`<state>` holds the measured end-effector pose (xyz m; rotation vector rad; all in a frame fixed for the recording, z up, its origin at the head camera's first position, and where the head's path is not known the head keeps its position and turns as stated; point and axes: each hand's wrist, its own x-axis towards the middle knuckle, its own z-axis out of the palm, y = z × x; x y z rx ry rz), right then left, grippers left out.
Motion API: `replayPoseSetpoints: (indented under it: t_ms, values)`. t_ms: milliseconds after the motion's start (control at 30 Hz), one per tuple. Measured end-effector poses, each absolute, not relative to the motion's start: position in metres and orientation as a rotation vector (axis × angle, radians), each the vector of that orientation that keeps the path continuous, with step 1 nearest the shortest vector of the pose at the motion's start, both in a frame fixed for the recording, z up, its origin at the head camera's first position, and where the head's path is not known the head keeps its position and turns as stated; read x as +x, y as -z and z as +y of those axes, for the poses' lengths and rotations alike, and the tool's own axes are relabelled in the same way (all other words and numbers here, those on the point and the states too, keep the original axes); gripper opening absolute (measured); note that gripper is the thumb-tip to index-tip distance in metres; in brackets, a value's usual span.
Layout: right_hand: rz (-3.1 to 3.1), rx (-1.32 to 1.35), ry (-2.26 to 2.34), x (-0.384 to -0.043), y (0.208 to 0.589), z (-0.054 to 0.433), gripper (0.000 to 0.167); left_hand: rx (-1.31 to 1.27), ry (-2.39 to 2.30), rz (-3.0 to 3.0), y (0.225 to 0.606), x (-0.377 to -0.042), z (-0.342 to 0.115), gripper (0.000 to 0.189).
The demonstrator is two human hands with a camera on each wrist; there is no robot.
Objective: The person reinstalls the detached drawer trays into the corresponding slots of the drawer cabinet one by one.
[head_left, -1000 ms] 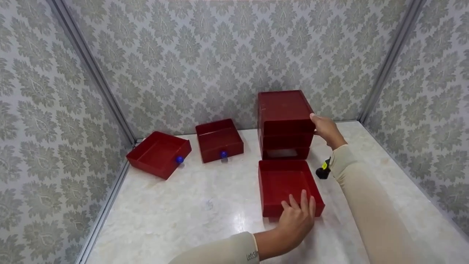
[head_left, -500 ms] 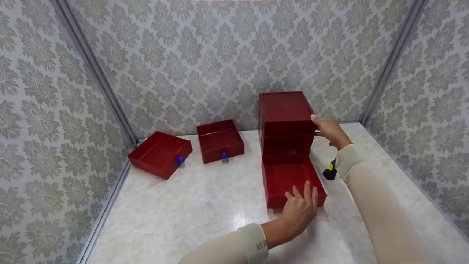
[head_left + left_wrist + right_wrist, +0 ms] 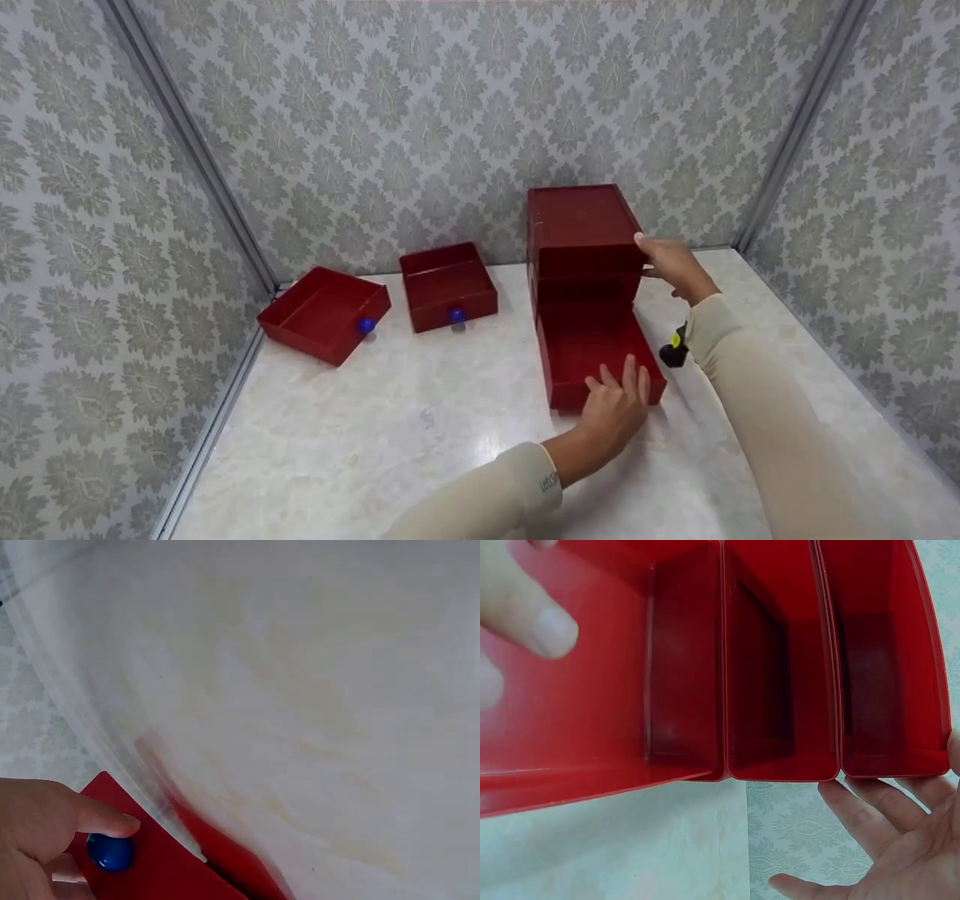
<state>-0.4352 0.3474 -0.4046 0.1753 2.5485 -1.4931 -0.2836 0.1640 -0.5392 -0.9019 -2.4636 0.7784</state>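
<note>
A red drawer cabinet [image 3: 585, 217] stands upright at the back right, with its two upper bays vacant. A red drawer [image 3: 592, 349] sits partly inside its lowest bay. My left hand [image 3: 615, 409] holds that drawer's front wall, fingertips inside over the rim and thumb outside. In the left wrist view the thumb lies beside the drawer's blue knob [image 3: 111, 851]. My right hand [image 3: 675, 266] holds the cabinet's right side near the top front edge. Thumb on the top edge, its fingers [image 3: 862, 817] reach against the side wall in the right wrist view.
Two loose red drawers with blue knobs, the left drawer [image 3: 322, 315] and the middle drawer [image 3: 450, 289], lie on the marbled white table [image 3: 360, 435]. Patterned wall panels [image 3: 450, 112] enclose the back and sides. A small black-and-yellow item [image 3: 673, 351] shows by the right cuff.
My left hand has slid the drawer away from me, from in front of the cabinet to partway into the lowest bay. The right hand stays on the cabinet's side, and the loose drawers have not moved.
</note>
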Motion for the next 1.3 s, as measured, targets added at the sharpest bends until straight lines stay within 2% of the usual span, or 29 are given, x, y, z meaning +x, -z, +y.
replayPoseSetpoints:
  t_ms: [367,500,633,933,1300]
  values:
    - [2.559,0.206,1.511,-0.434,0.405,0.344,0.084,-0.879,-0.836,-2.455,0.559,-0.31,0.17,0.054]
    - [2.563,0.202,1.521,-0.433,0.405,0.344,0.083,-0.877,-0.854,-2.486,0.56,-0.311,0.169,0.063]
    - [2.563,0.202,1.518,-0.433,0.405,0.344,0.083,-0.851,-0.798,-2.565,0.562,-0.301,0.167,0.07]
    - [2.552,0.186,1.511,-0.434,0.403,0.346,0.084,-0.712,-0.704,-2.871,0.582,-0.246,0.155,0.068]
    - [2.554,0.199,1.509,-0.432,0.406,0.344,0.082,-0.717,-0.583,-3.012,0.583,-0.262,0.143,0.079]
